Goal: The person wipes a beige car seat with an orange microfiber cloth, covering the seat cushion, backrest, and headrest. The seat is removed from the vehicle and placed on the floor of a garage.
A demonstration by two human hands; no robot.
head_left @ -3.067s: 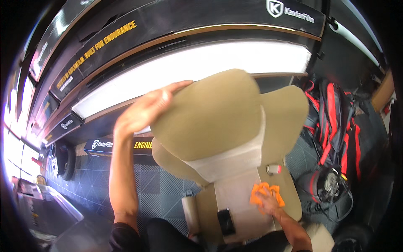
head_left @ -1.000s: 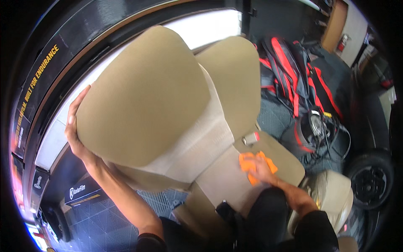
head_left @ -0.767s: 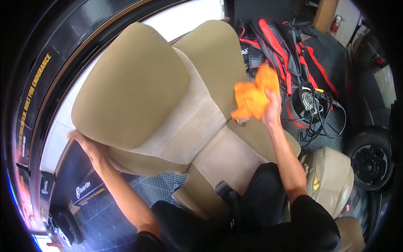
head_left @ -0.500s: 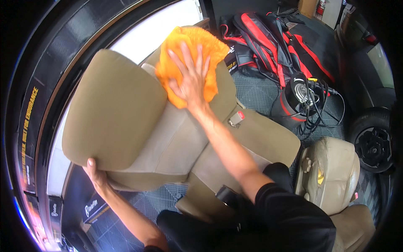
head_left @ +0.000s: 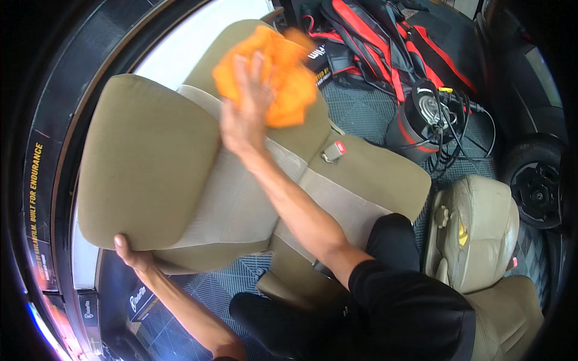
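Our right hand lies spread flat on the orange cloth, pressing it to the tan car seat at upper centre. Our left hand grips the seat's lower-left edge, fingers curled. A dark canister holds coiled cables at upper right; black banners with yellow lettering curve along the left rim.

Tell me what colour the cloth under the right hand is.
The cloth is bright orange, seen in the head view, pressed on the tan seat back.

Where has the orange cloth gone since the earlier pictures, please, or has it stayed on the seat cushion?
Yes, it moved. The right hand carried the orange cloth from the seat cushion up onto the upper backrest, above the red seatbelt buckle.
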